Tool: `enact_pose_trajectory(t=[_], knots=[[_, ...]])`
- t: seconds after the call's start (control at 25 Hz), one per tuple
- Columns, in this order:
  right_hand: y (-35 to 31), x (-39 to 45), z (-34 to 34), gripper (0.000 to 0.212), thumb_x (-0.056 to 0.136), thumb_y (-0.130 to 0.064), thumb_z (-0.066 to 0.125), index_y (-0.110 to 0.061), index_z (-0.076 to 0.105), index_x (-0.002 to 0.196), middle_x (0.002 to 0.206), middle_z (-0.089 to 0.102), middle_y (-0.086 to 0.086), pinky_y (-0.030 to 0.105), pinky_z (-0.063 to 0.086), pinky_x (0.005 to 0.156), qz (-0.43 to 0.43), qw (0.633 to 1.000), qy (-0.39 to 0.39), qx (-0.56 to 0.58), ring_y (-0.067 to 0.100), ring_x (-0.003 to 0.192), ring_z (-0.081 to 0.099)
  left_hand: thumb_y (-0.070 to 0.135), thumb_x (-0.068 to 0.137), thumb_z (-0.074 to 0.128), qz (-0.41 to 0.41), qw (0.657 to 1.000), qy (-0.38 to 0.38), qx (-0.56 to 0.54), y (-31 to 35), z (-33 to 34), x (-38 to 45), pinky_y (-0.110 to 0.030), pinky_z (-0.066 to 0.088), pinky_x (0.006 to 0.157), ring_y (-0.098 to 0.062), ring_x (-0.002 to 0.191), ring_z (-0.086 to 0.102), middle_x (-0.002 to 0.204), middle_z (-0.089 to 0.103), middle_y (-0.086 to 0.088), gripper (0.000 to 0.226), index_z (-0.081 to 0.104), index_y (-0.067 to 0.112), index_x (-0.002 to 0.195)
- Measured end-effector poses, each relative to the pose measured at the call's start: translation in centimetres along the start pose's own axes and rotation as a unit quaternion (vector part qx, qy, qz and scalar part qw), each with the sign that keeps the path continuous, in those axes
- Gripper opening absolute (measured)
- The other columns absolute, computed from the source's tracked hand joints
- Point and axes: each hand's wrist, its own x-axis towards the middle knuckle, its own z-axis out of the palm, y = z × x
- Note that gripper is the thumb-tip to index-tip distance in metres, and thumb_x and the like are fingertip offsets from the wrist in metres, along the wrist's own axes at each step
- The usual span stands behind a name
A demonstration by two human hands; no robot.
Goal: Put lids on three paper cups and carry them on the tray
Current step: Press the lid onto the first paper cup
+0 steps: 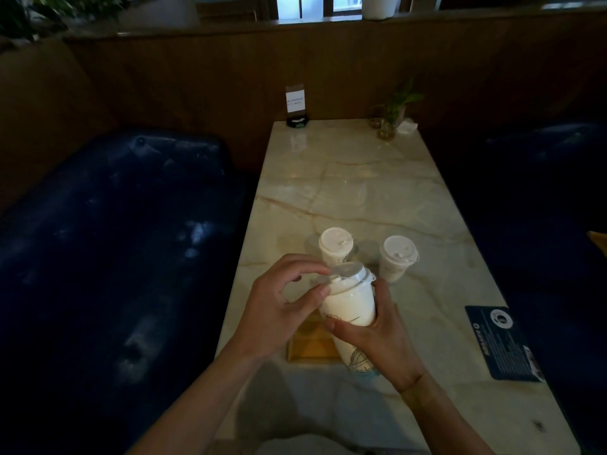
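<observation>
My right hand (374, 336) grips a tall white paper cup (349, 310) around its middle, lifted and tilted over a small wooden tray (308, 348). A white lid (351, 274) sits on that cup's rim, and my left hand (279, 300) pinches the lid's left edge with thumb and fingertips. Two more white cups stand upright on the marble table behind: a lidded cup (335, 246) just behind my hands and a lidded cup (395, 257) to its right. The tray is mostly hidden by the held cup and my hands.
The marble table (361, 192) runs away from me between two dark blue sofas (115, 241). A dark card (504, 343) lies near the right edge. At the far end stand a sign holder (295, 106), a small plant in a glass (387, 126) and a crumpled tissue (407, 126).
</observation>
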Motion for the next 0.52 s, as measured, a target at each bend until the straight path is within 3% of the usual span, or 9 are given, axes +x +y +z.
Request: enact_pose_trajectory(t=[0.12,0.32,0.52], knots=[[-0.1,-0.3,0.0,0.086,0.061,-0.048,0.085,-0.036,0.043,0.135,0.123,0.063,-0.011,0.017,0.055,0.077,-0.007,1.000,0.004,-0.001,0.005,0.106,0.064,0.026,0.089,0.067,0.024,0.999,-0.024,0.005,0.6,-0.2,0.2,-0.018,0.048,0.089,-0.013,0.110,0.065,0.111,0.070,0.016,0.019,0.071,0.030,0.107],[-0.1,-0.9,0.3,0.086,0.063,-0.049,0.086,-0.035,0.043,0.136,0.124,0.065,-0.008,0.033,0.059,0.083,-0.012,1.000,0.012,0.006,0.011,0.108,0.065,0.021,0.087,0.067,0.037,0.999,-0.022,-0.002,1.3,0.1,0.3,-0.020,0.050,0.088,-0.016,0.105,0.066,0.104,0.069,0.012,0.015,0.071,0.019,0.101],[0.0,-1.5,0.9,0.081,0.060,-0.060,0.082,-0.038,0.048,0.130,0.115,0.066,-0.015,0.026,0.059,0.074,-0.004,0.998,0.054,-0.031,0.004,0.102,0.066,0.027,0.087,0.066,0.024,1.000,-0.007,-0.017,1.6,0.6,0.1,-0.019,0.050,0.088,-0.015,0.104,0.066,0.102,0.070,0.013,0.014,0.070,0.020,0.100]])
